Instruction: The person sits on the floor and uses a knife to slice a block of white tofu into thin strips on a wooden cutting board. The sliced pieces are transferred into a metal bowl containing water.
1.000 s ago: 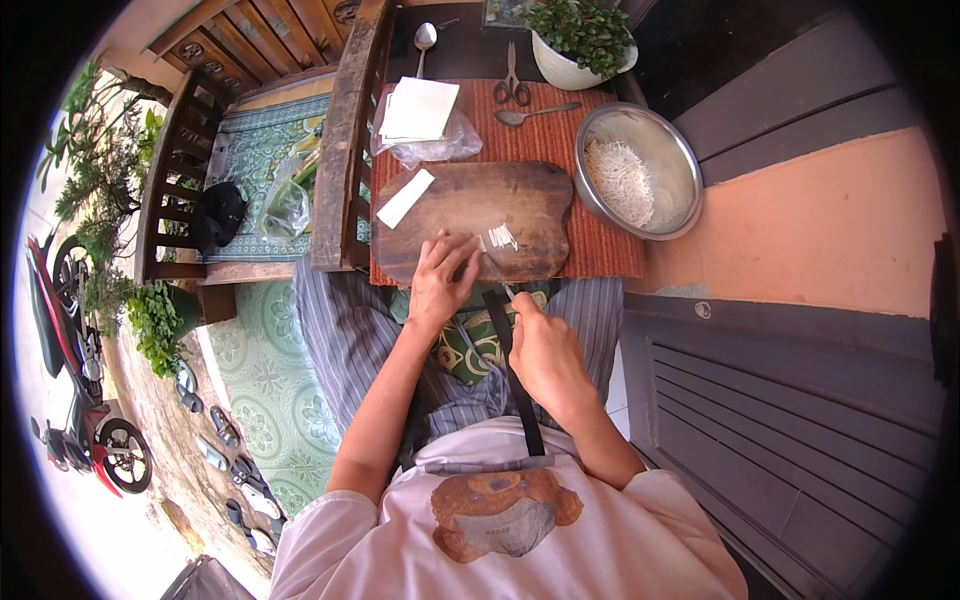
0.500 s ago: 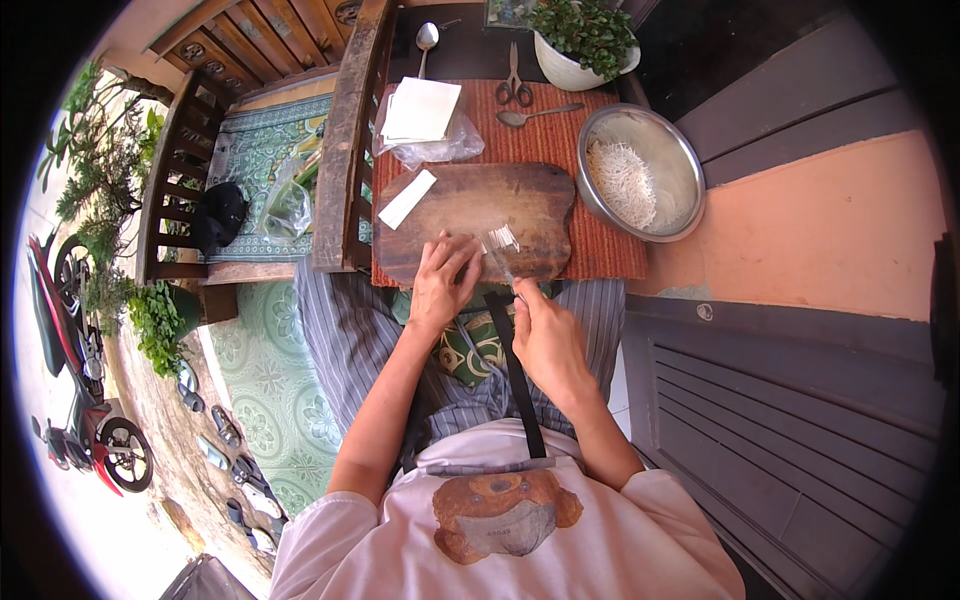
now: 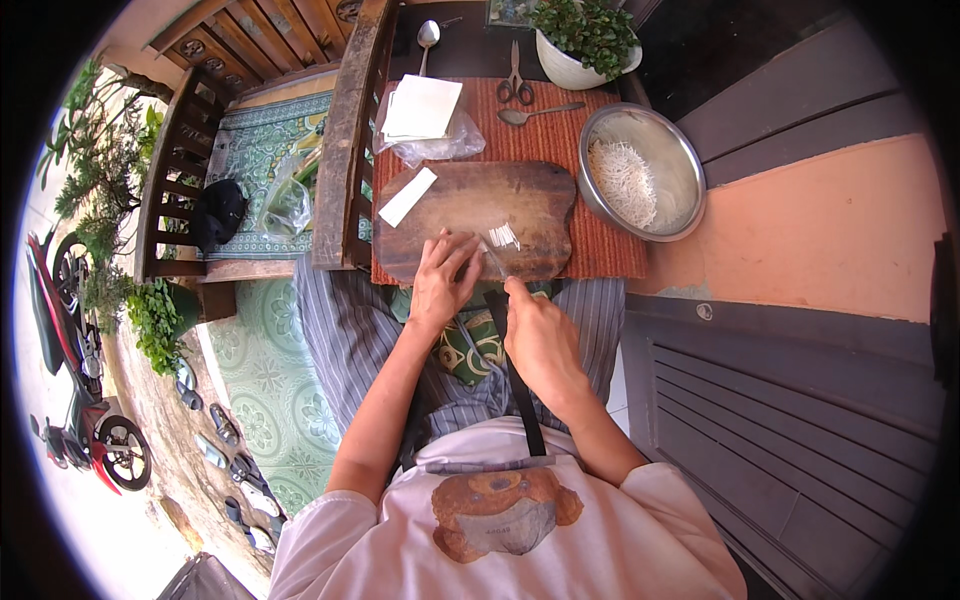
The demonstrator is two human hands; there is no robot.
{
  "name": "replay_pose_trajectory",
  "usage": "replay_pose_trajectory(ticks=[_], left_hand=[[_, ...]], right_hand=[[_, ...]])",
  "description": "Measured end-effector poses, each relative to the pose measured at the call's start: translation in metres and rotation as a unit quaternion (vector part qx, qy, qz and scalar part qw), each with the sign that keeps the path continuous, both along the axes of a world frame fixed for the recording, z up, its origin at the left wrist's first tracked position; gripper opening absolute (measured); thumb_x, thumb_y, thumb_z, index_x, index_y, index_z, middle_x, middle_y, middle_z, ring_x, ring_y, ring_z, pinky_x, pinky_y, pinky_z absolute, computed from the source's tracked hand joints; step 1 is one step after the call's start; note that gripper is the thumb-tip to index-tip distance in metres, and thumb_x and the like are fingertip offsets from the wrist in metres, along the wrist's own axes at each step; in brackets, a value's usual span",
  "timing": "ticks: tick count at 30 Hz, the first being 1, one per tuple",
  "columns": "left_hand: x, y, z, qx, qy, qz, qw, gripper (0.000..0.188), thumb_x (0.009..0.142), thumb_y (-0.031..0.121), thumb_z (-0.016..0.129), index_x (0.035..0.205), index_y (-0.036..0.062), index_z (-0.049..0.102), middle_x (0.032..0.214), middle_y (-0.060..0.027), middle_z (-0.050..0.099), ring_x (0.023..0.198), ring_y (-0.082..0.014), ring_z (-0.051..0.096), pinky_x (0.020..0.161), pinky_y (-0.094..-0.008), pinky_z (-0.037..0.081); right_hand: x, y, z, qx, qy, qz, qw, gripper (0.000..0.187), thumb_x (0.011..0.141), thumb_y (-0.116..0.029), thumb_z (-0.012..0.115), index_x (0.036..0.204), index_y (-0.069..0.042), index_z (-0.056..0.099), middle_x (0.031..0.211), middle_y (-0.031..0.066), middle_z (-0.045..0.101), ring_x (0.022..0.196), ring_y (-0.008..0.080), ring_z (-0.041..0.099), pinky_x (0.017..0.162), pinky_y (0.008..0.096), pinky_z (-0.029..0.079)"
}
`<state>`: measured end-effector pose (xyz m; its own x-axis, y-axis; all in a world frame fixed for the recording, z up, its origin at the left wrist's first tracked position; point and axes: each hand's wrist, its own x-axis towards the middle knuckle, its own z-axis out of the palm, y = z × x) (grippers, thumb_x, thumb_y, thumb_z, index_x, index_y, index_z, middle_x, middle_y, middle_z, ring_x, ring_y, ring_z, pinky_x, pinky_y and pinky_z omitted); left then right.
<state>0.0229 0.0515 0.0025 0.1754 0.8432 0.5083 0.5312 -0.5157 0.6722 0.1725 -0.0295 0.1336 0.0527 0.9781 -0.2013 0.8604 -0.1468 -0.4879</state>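
Observation:
My right hand (image 3: 540,345) is closed round the handle of a knife (image 3: 494,260), whose thin blade rests at the near edge of a dark wooden cutting board (image 3: 530,200). Just left of the blade, the bent fingertips of my left hand (image 3: 442,285) press down on the board; what lies under them is hidden. Thin white cut strips (image 3: 504,237) lie right of the blade. A wider flat white strip (image 3: 407,197) rests at the board's left. Beyond it, a stack of white sheets (image 3: 422,108) sits on a clear plastic bag (image 3: 450,145).
At the right stands a metal bowl (image 3: 694,190) holding white shreds (image 3: 622,182). Scissors (image 3: 515,85), a spoon (image 3: 540,113) and a white-potted plant (image 3: 580,65) are farther back. Another spoon (image 3: 428,38) lies behind the sheets. A wooden bench arm (image 3: 345,150) borders the left side.
My right hand has drawn the knife slightly back toward me and a little to the left. My left hand stays almost in place.

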Motion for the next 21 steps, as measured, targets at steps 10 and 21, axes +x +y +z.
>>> replay_pose_trajectory(ticks=[10, 21], left_hand=[[0.001, 0.001, -0.001, 0.002, -0.01, 0.002, 1.0, 0.027, 0.088, 0.002, 0.079, 0.114, 0.0038, 0.078, 0.118, -0.0127, 0.073, 0.104, -0.038, 0.068, 0.111, -0.0486, 0.053], [0.002, 0.0, 0.001, 0.003, -0.006, 0.006, 1.0, 0.025, 0.087, 0.001, 0.079, 0.113, 0.0041, 0.078, 0.117, -0.0126, 0.073, 0.103, -0.037, 0.068, 0.111, -0.0481, 0.053]], right_hand=[[-0.009, 0.013, 0.019, -0.038, 0.016, 0.01, 0.999, 0.028, 0.1, -0.004, 0.058, 0.127, 0.002, 0.063, 0.086, 0.034, 0.071, 0.086, 0.0526, 0.072, 0.076, 0.0595, 0.058], [-0.003, 0.006, 0.027, -0.052, 0.035, 0.007, 0.998, 0.025, 0.098, -0.003, 0.059, 0.121, 0.005, 0.064, 0.085, 0.0326, 0.072, 0.087, 0.0521, 0.072, 0.079, 0.0588, 0.058]])
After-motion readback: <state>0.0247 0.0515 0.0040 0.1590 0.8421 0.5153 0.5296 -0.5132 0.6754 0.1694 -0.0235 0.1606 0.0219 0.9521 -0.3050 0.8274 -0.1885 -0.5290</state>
